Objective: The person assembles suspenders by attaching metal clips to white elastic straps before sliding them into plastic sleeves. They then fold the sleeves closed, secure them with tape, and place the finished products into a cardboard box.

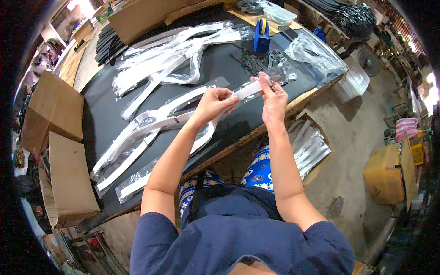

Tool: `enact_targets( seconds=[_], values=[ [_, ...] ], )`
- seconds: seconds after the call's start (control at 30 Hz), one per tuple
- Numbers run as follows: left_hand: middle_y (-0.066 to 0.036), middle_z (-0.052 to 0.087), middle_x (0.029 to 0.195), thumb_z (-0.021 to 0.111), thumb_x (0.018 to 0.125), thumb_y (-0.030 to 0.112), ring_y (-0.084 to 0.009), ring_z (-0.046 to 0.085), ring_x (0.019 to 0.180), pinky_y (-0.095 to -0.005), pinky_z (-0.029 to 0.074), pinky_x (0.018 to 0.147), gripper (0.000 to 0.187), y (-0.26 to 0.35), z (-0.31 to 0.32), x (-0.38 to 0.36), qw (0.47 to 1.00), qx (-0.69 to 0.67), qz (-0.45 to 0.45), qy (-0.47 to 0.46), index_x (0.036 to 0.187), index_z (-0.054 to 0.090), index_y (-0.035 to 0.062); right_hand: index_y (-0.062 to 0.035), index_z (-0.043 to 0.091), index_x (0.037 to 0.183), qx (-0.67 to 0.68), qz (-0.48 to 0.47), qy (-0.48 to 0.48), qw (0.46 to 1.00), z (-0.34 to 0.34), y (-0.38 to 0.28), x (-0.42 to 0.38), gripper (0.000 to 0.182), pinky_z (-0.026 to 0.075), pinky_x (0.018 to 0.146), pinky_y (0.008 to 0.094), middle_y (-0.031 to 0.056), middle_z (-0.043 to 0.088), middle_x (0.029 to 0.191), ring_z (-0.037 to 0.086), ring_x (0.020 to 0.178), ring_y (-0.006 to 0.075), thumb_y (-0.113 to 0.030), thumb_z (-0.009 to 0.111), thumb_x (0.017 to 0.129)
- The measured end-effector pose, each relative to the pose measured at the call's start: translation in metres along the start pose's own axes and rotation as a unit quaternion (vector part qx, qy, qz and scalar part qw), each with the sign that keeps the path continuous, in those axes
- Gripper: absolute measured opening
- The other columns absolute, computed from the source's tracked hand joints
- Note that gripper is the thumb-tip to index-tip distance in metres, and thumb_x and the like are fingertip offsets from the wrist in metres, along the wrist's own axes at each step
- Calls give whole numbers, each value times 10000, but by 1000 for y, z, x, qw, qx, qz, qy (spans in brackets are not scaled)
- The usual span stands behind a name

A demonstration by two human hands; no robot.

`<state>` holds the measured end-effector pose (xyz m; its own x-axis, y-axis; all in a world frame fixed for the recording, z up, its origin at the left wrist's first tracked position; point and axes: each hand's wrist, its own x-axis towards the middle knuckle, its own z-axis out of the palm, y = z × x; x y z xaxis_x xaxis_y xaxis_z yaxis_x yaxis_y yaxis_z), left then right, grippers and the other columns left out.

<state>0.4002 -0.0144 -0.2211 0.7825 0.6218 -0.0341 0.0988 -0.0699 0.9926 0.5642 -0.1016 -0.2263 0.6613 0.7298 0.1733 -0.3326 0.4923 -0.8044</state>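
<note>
Over the table's front edge, both hands hold a white strap in a clear plastic sleeve (248, 92). My left hand (215, 105) is closed around the strap, thumb and fingers pressed together. At the sleeve's right end, my right hand (273, 101) pinches the plastic between thumb and fingers. The strap's long part runs left from my left hand and down onto the black tabletop (98, 112). Several sleeved white straps (137, 142) lie beside my left forearm. Beyond my right hand is a heap of small black plastic parts (256, 62), and a blue tape dispenser (261, 37) stands behind it.
A pile of sleeved white straps (151, 68) covers the table's back. Open cardboard boxes (73, 178) stand at the left edge. Clear plastic bags (311, 55) lie at the right. Below the table edge, a carton of white strips (309, 149) sits near my right forearm.
</note>
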Motion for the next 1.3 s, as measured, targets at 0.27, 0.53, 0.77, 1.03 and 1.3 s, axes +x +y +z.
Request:
enact_targets(
  seconds=[0.27,0.53,0.77,1.03,1.3],
  values=[
    [-22,632,705,660,881,184,-59,550,611,-230,439,558,218,1,8,-4,999,-17,31,17,862,666,-33,52,679,1059,-121,-14,-63,991,3,46,-37,234,486,747,246,67,694,968,604,833,95,-137,612,939],
    [-52,698,900,569,943,424,-94,612,876,-254,473,816,455,25,-38,30,977,214,-4,-25,1002,698,-8,8,710,1012,-229,-32,-129,964,-8,40,-29,190,471,697,248,33,704,869,579,781,68,-138,639,914],
    [-67,707,919,758,818,244,-99,642,796,-240,504,735,339,62,13,53,991,-25,31,-131,1037,693,-7,25,689,993,-191,-26,-141,971,0,32,-30,175,457,665,268,56,700,811,558,724,72,-112,646,893],
    [-37,682,953,746,821,168,-82,623,837,-240,488,788,247,34,19,34,995,-35,53,-80,989,671,4,32,676,975,-270,-16,-129,954,-10,30,-27,153,464,664,273,68,703,823,570,739,83,-84,639,881],
    [-93,694,992,630,920,149,-123,632,880,-276,483,838,142,20,14,37,985,-85,132,-68,961,560,33,8,679,1060,-248,20,-95,964,-37,-5,-15,260,510,767,242,49,703,968,637,838,93,-109,714,830]
  ],
)
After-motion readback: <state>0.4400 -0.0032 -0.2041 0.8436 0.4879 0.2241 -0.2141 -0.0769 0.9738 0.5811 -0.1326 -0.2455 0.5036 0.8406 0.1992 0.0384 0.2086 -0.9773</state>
